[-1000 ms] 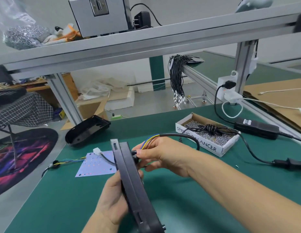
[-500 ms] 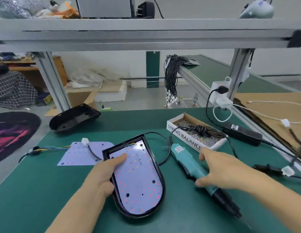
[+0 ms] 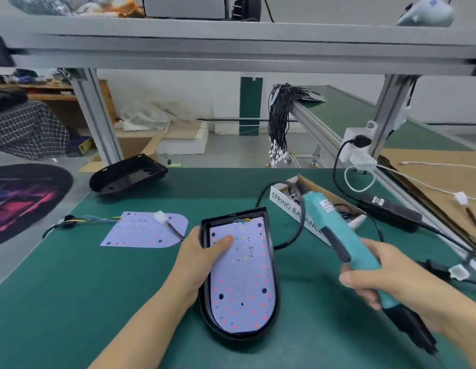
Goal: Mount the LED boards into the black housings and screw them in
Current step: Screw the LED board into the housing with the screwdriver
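Observation:
A black housing [image 3: 274, 302] lies flat on the green mat in front of me with a white LED board [image 3: 242, 283] seated inside it. My left hand [image 3: 197, 257] grips the housing's left rim, thumb pressed on the board. My right hand [image 3: 385, 286] holds a teal electric screwdriver [image 3: 338, 230] lifted off the mat to the right of the housing, its black tip pointing down toward me. A second LED board [image 3: 141, 233] with a white connector and coloured wires lies loose to the left. An empty black housing [image 3: 127, 175] sits at the mat's far left edge.
A cardboard box of screws [image 3: 287, 206] stands behind the screwdriver. A black power adapter [image 3: 388, 213] and cables lie to the right, plugged into a white socket block [image 3: 356, 147]. An aluminium frame post [image 3: 98, 121] rises at the far left. A bundle of black cables [image 3: 279, 123] hangs beyond the table.
The housing went from being held on edge with its cable in my right hand to lying flat. My right hand then took the screwdriver and lifted it off the mat.

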A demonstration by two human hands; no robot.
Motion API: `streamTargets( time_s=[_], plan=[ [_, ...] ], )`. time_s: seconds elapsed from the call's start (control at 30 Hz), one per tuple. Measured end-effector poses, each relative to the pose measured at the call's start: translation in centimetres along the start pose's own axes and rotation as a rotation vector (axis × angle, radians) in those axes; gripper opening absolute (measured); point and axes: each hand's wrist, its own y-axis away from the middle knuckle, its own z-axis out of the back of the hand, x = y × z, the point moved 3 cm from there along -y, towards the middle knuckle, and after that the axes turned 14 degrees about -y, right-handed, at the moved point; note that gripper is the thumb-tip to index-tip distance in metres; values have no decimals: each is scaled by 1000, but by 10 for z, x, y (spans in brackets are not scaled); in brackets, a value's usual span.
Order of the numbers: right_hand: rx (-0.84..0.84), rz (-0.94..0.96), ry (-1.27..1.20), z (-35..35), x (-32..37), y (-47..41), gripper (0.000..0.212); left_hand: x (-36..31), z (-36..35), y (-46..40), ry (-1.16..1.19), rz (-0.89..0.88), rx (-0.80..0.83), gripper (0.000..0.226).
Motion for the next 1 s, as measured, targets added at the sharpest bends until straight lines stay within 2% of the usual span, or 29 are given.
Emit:
streamTargets(
  time_s=[0.1, 0.2, 0.23, 0.3, 0.4, 0.5, 0.53, 0.63, 0.7, 0.73, 0.8, 0.87, 0.93, 1.0],
  plan=[
    [-142, 104, 39, 15, 7, 4, 30, -6, -17, 1, -77, -61, -5, 30],
    [-235, 210, -261, 32, 18, 0, 27, -5, -21, 3, 43, -47, 156, 24],
    [-250, 269, -401, 39, 23, -1, 27, -4, -17, 1, 63, -30, 151, 24],
    [-269, 404, -580, 54, 32, -1, 24, 1, -7, -5, 42, 2, 20, 20],
    [-257, 542, -658, 70, 42, 5, 20, 7, 1, -12, -87, 46, -234, 19],
    [-256, 617, -722, 79, 42, 10, 19, 2, 0, -13, -237, 52, -296, 20],
    [-261, 621, -739, 82, 40, 11, 19, -1, 0, -13, -351, 40, -304, 26],
    [-254, 591, -750, 85, 30, 14, 17, -12, 0, -14, -731, -5, -381, 68],
    [-277, 587, -743, 84, 23, 14, 17, -27, -5, -8, -853, -104, -464, 71],
    [-301, 589, -729, 82, 20, 14, 17, -37, -10, -2, -862, -210, -510, 66],
    [-341, 602, -684, 78, 18, 13, 16, -63, -30, 7, -831, -528, -564, 47],
    [-354, 620, -644, 73, 20, 12, 16, -94, -63, 9, -814, -795, -493, 28],
    [-360, 640, -626, 69, 24, 11, 18, -119, -107, 3, -886, -912, -229, 12],
    [-370, 669, -633, 68, 27, 13, 18, -125, -154, -2, -1084, -978, 83, 14]
  ],
)
